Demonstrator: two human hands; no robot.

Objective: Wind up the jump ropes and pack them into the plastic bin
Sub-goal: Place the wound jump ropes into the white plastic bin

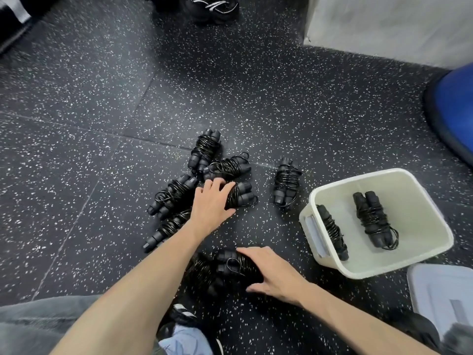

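Note:
Several wound black jump ropes lie on the speckled floor. My left hand (210, 202) closes around one wound rope (242, 194) in the middle of the pile. My right hand (272, 274) rests over another wound rope (230, 265) nearer to me, fingers curled on it. A single wound rope (286, 184) lies apart, between the pile and the bin. The white plastic bin (432, 213) stands tilted at the right, with two wound ropes inside, one (332, 231) by its left wall and one (372, 217) in the middle.
A grey lid (442, 293) lies near the bin at the lower right. A blue round object (455, 116) sits at the right edge, a white wall base (384, 26) behind it. Black shoes (212, 7) stand at the top. My knee and shoe are at the bottom.

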